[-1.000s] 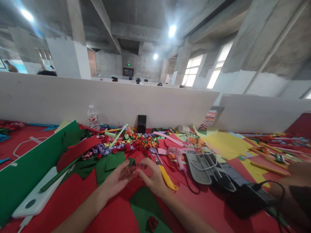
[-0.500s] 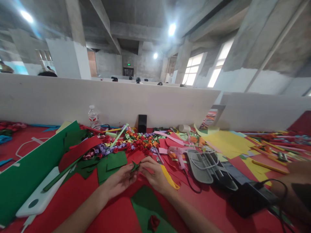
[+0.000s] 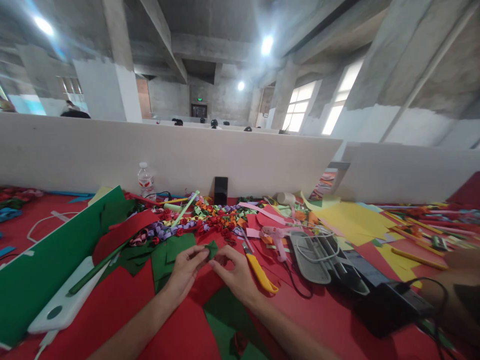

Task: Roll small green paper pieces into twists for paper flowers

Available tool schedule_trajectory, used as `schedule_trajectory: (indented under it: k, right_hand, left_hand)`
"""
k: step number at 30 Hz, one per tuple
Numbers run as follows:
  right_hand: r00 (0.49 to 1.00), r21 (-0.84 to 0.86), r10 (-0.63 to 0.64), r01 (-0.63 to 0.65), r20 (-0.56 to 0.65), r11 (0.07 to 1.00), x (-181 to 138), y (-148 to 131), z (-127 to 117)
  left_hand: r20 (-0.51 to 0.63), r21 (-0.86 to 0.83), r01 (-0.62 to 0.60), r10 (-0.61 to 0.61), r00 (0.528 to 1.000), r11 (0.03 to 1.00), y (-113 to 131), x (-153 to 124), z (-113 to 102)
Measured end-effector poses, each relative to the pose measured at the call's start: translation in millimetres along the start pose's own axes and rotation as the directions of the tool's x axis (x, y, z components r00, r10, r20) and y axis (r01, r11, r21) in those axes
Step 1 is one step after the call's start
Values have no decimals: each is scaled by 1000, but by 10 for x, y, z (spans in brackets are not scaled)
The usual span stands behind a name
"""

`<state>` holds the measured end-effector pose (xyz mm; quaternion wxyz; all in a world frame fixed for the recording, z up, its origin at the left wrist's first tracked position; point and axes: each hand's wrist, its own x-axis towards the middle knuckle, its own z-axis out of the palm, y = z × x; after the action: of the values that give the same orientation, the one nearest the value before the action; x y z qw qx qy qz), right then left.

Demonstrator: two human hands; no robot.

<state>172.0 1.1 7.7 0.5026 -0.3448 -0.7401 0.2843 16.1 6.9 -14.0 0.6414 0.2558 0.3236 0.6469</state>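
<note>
A small folded piece of green paper (image 3: 212, 248) is pinched between the thumb and fingers of my left hand (image 3: 188, 265), raised above the table. My right hand (image 3: 237, 274) meets it from the other side, curled thumb and fingertips at its lower right edge; the exact contact is partly hidden. Green paper sheets (image 3: 180, 246) lie just beyond my left hand. Close to my right hand rests a yellow utility knife (image 3: 262, 274). Below my wrists, a dark red paper rose (image 3: 240, 343) sits on another green sheet (image 3: 228, 312).
Behind the hands lies a heap of small coloured paper flowers (image 3: 210, 220). A pink glue gun (image 3: 278, 241), grey tray (image 3: 309, 260) and black box (image 3: 392, 305) are at right, near another person's arm (image 3: 455, 285). A white power strip (image 3: 63, 305) and green board (image 3: 48, 270) stand left.
The green piece has been turned and now points upward in my left fingers. My right hand has shifted slightly, leaving more of the yellow utility knife in sight.
</note>
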Motion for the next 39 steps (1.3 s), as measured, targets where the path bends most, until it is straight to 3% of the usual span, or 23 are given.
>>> schedule_trajectory:
  k: [7,12,14,17,19,22,26,34,39]
  right_hand:
    - [995,-65,-94,92,-26,994,-10,68,-6]
    - [984,-203,-178,170,-21,964,2,117,-44]
    - [991,-172,-127,120,-29,978,9,118,-45]
    - [995,42,71,-68,-70,997,26,118,-23]
    - [977,226,203,-185,-60,956,39,130,0]
    - [961,342,276,-259,-3,903,50,153,21]
    - [971,233,238,-226,-26,946,39,147,4]
    - [991,13,125,-125,-41,992,43,110,-91]
    - [1000,-87,-6,4,-18,996,37,133,-119]
  left_hand:
    - [48,9,41,-41,998,999,17,-53,37]
    - [80,9,81,-81,994,997,-2,-54,38]
    - [45,30,29,-30,999,999,7,-41,32]
    - [-19,206,-134,141,990,969,72,-27,30]
    - [24,366,-233,241,970,901,137,-32,39]
    - [109,421,-281,259,960,863,201,-51,62]
    - [117,429,-240,209,971,871,184,-52,65]
    - [-8,385,-65,74,997,920,137,0,1]
    - [-3,247,64,-66,998,967,132,-8,-15]
